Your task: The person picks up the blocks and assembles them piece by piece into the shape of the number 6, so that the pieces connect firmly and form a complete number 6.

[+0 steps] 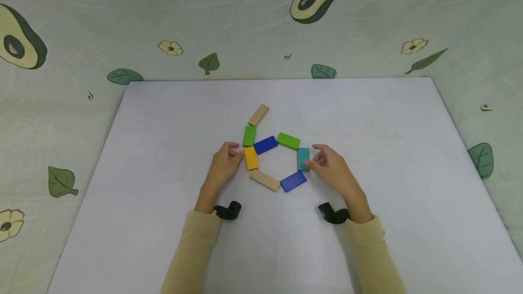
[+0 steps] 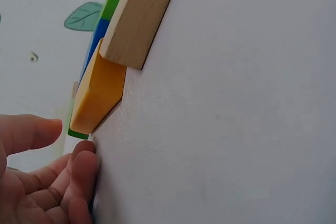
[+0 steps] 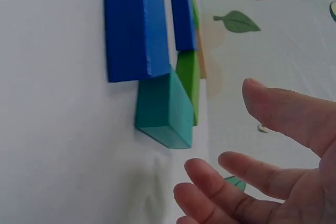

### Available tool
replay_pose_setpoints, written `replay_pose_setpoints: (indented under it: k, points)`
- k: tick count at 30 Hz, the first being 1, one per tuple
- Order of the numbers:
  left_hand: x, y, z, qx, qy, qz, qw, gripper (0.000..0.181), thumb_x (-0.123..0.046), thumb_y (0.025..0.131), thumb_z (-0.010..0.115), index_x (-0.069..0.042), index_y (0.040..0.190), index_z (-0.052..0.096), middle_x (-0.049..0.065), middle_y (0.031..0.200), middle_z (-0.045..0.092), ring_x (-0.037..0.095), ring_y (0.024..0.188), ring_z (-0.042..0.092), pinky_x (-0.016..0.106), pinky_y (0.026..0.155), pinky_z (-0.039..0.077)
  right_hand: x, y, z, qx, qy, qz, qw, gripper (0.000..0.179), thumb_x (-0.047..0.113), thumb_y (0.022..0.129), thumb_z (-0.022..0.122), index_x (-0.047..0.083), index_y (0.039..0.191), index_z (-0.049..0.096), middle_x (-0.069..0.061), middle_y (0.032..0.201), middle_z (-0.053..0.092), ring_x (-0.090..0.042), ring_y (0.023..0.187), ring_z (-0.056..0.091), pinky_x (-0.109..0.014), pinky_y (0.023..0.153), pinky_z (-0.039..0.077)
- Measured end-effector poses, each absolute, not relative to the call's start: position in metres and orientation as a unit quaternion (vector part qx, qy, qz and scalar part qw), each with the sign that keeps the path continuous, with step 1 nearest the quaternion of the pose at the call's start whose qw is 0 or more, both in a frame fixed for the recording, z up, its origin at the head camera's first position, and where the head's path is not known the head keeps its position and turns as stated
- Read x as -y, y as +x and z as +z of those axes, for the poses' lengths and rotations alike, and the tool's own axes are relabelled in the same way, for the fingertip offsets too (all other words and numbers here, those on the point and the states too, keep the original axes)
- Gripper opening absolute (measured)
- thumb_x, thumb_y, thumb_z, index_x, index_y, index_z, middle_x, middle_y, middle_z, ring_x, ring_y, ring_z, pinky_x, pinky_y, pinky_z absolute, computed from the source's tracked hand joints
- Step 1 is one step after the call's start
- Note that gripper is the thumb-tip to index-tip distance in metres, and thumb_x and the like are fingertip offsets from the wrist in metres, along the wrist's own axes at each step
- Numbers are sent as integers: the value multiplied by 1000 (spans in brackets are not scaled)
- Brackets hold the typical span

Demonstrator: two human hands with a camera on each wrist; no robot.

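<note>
A ring of wooden blocks lies on the white table point(image 1: 155, 185): a yellow block point(image 1: 251, 158), a blue block point(image 1: 265, 144), a green block point(image 1: 288, 141), a teal block point(image 1: 303, 159), another blue block point(image 1: 293, 181) and a plain wood block point(image 1: 264, 180). From its upper left corner, a second green block point(image 1: 249, 136) and a plain block point(image 1: 259, 115) run away from me. My left hand point(image 1: 225, 161) is beside the yellow block point(image 2: 100, 93), fingers loosely bent and holding nothing. Beside the teal block point(image 3: 165, 111), my right hand point(image 1: 333, 168) has its thumb and fingers spread, a gap showing in the right wrist view.
A patterned cloth point(image 1: 245, 22) with avocados and leaves hangs behind the table and extends along both sides. Black wrist cameras sit on the left wrist point(image 1: 229, 211) and the right wrist point(image 1: 333, 213), close above the tabletop.
</note>
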State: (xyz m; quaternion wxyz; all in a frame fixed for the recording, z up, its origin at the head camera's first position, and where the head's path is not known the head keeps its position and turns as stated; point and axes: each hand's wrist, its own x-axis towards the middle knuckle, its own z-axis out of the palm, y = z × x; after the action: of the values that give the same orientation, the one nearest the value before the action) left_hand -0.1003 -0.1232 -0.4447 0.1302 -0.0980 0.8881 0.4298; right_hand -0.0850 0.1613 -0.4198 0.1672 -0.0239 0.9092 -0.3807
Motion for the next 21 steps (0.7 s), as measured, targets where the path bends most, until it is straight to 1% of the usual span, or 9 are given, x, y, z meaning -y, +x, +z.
replay_pose_setpoints:
  k: [3, 6, 10, 13, 17, 21]
  points:
    - [124, -106, -445, -886, -100, 436, 120, 36, -25, 93, 54, -6, 123, 52, 12, 99, 59, 23, 88, 54, 33, 77, 45, -160, -98, -409, -912, -46, -373, 163, 59, 31, 90, 59, 1, 137, 39, -18, 112, 55, -31, 104, 51, -44, 84, 46]
    - [125, -112, -447, -887, -97, 436, 114, 33, -24, 92, 55, -7, 120, 54, 11, 99, 59, 23, 89, 53, 33, 78, 44, -158, -114, -399, -912, -65, -370, 165, 56, 30, 91, 57, 1, 136, 40, -20, 117, 53, -33, 108, 50, -48, 89, 43]
    - [124, -122, -447, -891, -92, 431, 110, 32, -25, 91, 55, -8, 118, 55, 9, 98, 60, 22, 87, 52, 31, 76, 43, -152, -137, -388, -910, -87, -365, 176, 55, 29, 91, 57, 1, 136, 41, -21, 119, 53, -33, 109, 49, -48, 91, 43]
    - [123, -127, -446, -893, -91, 426, 109, 33, -25, 91, 55, -8, 119, 55, 9, 98, 60, 22, 85, 53, 30, 75, 43, -144, -155, -385, -910, -101, -357, 187, 55, 30, 91, 57, 0, 135, 43, -21, 119, 53, -33, 109, 49, -48, 90, 44]
    - [121, -133, -444, -897, -96, 417, 115, 35, -26, 91, 56, -8, 121, 54, 10, 96, 60, 22, 83, 53, 29, 72, 43, -131, -178, -384, -907, -107, -348, 209, 55, 32, 91, 58, 3, 135, 43, -20, 120, 54, -32, 110, 49, -47, 91, 43]
    - [120, -137, -443, -902, -97, 403, 120, 32, -26, 91, 58, -8, 117, 56, 10, 92, 59, 22, 79, 52, 27, 67, 41, -116, -198, -388, -905, -104, -345, 227, 55, 34, 90, 59, 5, 135, 44, -18, 120, 54, -32, 110, 49, -47, 92, 43]
